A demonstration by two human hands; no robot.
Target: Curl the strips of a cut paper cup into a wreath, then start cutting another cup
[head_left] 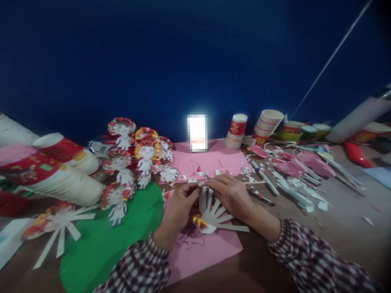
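Note:
Between my hands is a cut paper cup [210, 215], its white strips fanned out and a few rolled into red and yellow curls on its left side. My left hand [183, 203] pinches the end of one upright strip between thumb and forefinger. My right hand [230, 195] has its fingers closed at the same strip's tip, with the other strips spreading below its palm. The fingertips partly cover the strip end. Under the cup lies a pink sheet [210, 260] with dark scribbled marks.
Left are several paper-cup dolls [122, 130] with curled rims, a green sheet [91, 248], another cut cup [62, 219] and tilted cup stacks [67, 183]. A bright, blurred-out screen [197, 133] stands behind. Right lie markers [265, 179], paper scraps [305, 199] and cup stacks [267, 124].

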